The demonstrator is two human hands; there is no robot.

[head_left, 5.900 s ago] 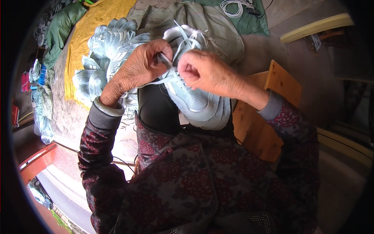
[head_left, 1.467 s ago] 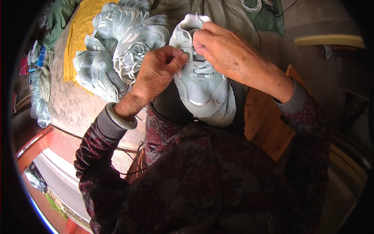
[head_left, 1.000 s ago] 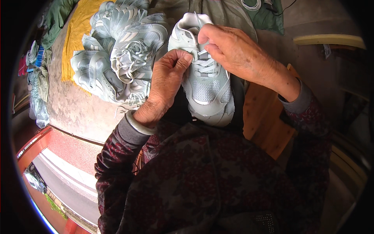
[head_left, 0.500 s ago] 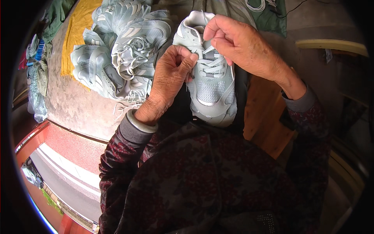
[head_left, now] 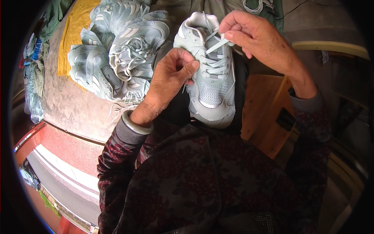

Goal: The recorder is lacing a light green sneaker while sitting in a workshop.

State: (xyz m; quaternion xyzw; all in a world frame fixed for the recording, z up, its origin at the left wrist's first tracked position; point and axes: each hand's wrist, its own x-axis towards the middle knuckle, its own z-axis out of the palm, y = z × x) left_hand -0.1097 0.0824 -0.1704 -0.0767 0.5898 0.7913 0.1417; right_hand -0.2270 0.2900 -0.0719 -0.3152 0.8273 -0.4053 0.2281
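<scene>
A pale grey-green sneaker (head_left: pixel 212 93) rests upright over my lap, toe toward me. Its flat lace (head_left: pixel 216 66) criss-crosses the lower eyelets. My left hand (head_left: pixel 169 80) is closed at the sneaker's left side, thumb and fingers pinching the edge by the eyelets; a thin lace end hangs below those fingers. Over the upper right of the sneaker, my right hand (head_left: pixel 259 41) pinches the lace between thumb and forefinger. A stretch of that lace runs taut from the eyelets to these fingertips. What lies inside the left fingers is partly hidden.
A pile of matching sneakers (head_left: pixel 128 43) sits at the far left on the concrete floor, by a yellow cloth (head_left: pixel 72 39). To my right stands a wooden stool or box (head_left: pixel 263 113). White cable (head_left: pixel 257 4) lies coiled at the back.
My right hand has moved right, drawing the lace out across the sneaker's upper eyelets. My left hand stays at the sneaker's left edge, slightly lower.
</scene>
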